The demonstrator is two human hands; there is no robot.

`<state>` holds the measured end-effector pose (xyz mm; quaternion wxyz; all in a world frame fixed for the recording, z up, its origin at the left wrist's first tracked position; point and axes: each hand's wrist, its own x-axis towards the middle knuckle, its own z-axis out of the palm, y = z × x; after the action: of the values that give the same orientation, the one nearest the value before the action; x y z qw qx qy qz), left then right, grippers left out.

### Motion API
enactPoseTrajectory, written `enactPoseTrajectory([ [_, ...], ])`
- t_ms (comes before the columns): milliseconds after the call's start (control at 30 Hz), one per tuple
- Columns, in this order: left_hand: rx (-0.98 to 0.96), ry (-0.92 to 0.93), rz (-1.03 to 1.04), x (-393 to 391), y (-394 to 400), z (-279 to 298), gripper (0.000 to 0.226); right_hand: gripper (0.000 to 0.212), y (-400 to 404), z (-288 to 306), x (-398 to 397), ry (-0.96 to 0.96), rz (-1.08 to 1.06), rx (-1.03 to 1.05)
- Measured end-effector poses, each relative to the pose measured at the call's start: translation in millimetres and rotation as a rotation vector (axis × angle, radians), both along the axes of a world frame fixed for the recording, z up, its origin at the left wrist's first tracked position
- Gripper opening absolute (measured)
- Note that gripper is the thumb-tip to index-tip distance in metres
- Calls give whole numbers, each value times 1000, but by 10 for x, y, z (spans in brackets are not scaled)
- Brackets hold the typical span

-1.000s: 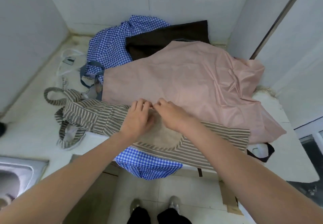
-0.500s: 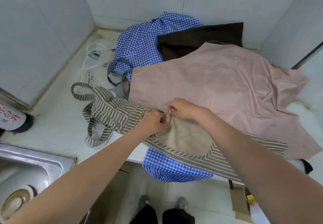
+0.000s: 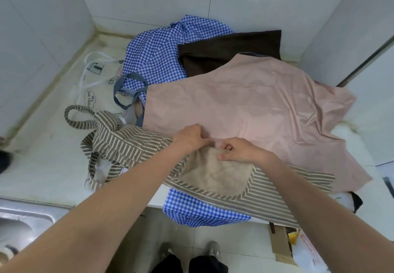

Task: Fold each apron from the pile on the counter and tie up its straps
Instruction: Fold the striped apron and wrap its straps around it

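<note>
Right now the left hand (image 3: 189,137) and right hand (image 3: 238,152) both pinch the striped apron (image 3: 128,145) at its beige pocket (image 3: 215,174), on the counter (image 3: 42,155). Its edge hangs off, so a hard pull could drag the pink apron (image 3: 255,111) down too.

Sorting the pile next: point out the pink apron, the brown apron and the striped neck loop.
pink apron (image 3: 255,106), head view, middle of its flat panel.
brown apron (image 3: 230,49), head view, its exposed upper part.
striped neck loop (image 3: 73,123), head view, loop's near side.
</note>
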<state>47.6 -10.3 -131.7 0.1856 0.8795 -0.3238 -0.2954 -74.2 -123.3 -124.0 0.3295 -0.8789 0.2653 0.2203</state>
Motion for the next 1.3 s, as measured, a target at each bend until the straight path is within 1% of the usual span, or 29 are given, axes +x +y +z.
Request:
enactPoseTrajectory([
  [33, -8, -15, 27, -19, -25, -18, 25, 25, -7, -32, -14, -24, 1, -2],
  [100, -101, 15, 191, -1, -9, -16, 10, 30, -31, -63, -35, -48, 12, -20],
  [133, -141, 13, 268, 24, 26, -17, 11, 32, -49, -68, -38, -37, 22, -48],
  [167, -140, -13, 295, 42, 76, -8, 16, 33, -67, -76, -36, -15, 32, -82],
  [200, -102, -62, 265, 50, 139, -2, 16, 32, -78, -80, -23, 17, 43, -111],
  [267, -23, -214, 136, 50, 292, 37, 7, 26, -58, -60, 23, 93, 91, -151],
  [333, -47, -334, 19, 90, 452, 87, 17, 28, -11, 2, 116, 146, 175, -175],
  [367, -83, -340, 16, 140, 547, 120, 19, 28, 22, 36, 184, 152, 204, -161],
  [400, -124, -308, 55, 196, 641, 149, 17, 29, 59, 71, 245, 143, 217, -128],
  [433, -130, -234, 125, 271, 765, 177, 14, 34, 115, 92, 331, 121, 222, -89],
  [467, -105, -99, 208, 347, 873, 199, 17, 41, 170, 115, 397, 92, 220, -67],
  [533, -1, 275, 401, 456, 1162, 245, 33, 48, 341, 117, 551, 54, 242, -77],
  [567, 74, 425, 441, 472, 1291, 271, 39, 49, 408, 98, 599, 40, 245, -90],
  [633, 213, 601, 445, 504, 1587, 262, 49, 49, 544, 46, 683, 16, 239, -107],
  [700, 235, 747, 523, 527, 1836, 180, 57, 53, 617, 30, 744, 22, 215, -84],
  [733, 180, 828, 594, 538, 1916, 129, 59, 58, 633, 38, 780, 27, 193, -49],
  [767, 67, 916, 678, 556, 1984, 80, 60, 62, 664, 45, 854, 38, 186, -11],
  [833, -230, 1051, 833, 551, 2003, 18, 53, 67, 732, 58, 994, 29, 177, 45],
  [867, -348, 1082, 895, 539, 1992, -18, 49, 71, 795, 63, 1066, 22, 177, 77],
  [900, -421, 1092, 940, 523, 1970, -52, 46, 73, 867, 63, 1136, 10, 175, 111],
  [967, -470, 1097, 974, 499, 1939, -82, 45, 74, 1032, 49, 1264, -19, 164, 136],
  [1000, -468, 1098, 958, 507, 1936, -78, 44, 75, 1109, 46, 1329, -33, 149, 123],
  [1067, -402, 1076, 871, 532, 1973, -56, 42, 72, 1229, 39, 1439, -52, 113, 124],
  [1133, -320, 1053, 782, 581, 2047, 8, 45, 61, 1314, 55, 1545, -68, 122, 152],
  [1167, -328, 1044, 761, 616, 2082, 38, 51, 53, 1344, 80, 1596, -80, 138, 164],
  [1200, -390, 1031, 767, 665, 2133, 42, 59, 46, 1386, 123, 1640, -82, 140, 188],
  [1233, -494, 1019, 794, 711, 2180, 40, 66, 45, 1409, 156, 1672, -100, 128, 224],
  [1300, -723, 1002, 854, 823, 2261, 73, 70, 56, 1423, 260, 1732, -134, 108, 304],
])
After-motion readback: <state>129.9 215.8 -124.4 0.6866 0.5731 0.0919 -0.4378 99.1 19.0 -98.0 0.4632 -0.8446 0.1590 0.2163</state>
